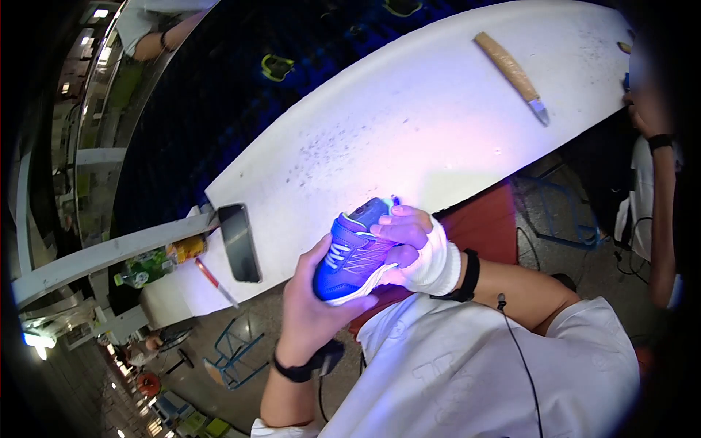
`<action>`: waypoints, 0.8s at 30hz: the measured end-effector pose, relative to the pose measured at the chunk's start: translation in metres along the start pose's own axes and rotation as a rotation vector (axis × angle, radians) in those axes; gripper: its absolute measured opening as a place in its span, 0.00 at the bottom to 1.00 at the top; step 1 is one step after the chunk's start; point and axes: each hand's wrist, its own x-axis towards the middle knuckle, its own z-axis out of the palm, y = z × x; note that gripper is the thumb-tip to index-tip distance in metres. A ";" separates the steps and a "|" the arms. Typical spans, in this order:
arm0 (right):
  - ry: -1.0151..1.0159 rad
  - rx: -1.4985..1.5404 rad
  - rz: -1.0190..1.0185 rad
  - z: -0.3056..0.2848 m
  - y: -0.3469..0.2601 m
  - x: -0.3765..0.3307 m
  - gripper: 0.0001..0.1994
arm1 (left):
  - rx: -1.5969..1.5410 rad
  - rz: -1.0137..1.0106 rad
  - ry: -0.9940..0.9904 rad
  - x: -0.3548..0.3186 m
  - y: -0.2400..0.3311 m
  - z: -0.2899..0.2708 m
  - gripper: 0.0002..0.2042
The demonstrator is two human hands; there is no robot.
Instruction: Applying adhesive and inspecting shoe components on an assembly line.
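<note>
A small blue-purple sneaker point(352, 252) with a strap, pale laces and a white sole is held over the near edge of the white table. My left hand point(310, 310) wraps round its toe end, thumb along the sole. At the heel and collar, my right hand point(409, 237) curls its fingers over the shoe; a white fingerless glove covers its palm and wrist. A tiny dark tip shows beside the right fingers, too small to name. Blue-violet light falls on the shoe and both hands. The underside of the shoe is mostly hidden.
A dark phone point(239, 242) and a thin red-handled tool point(215, 281) lie left. A knife point(512, 71) with a wrapped tan handle lies on the white table point(431, 124). Beyond runs a dark belt point(219, 95) carrying yellow-edged pieces. A co-worker's arm point(661, 190) is at right.
</note>
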 end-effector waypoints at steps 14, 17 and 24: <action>-0.209 0.332 0.187 -0.104 -0.019 0.043 0.32 | -0.072 0.538 0.107 0.021 -0.017 0.086 0.25; -0.229 0.222 0.175 -0.108 -0.019 0.053 0.31 | -0.081 0.623 0.189 0.025 -0.011 0.093 0.22; -0.167 0.502 0.302 -0.110 0.003 0.049 0.30 | 0.023 0.664 0.330 0.046 -0.011 0.103 0.18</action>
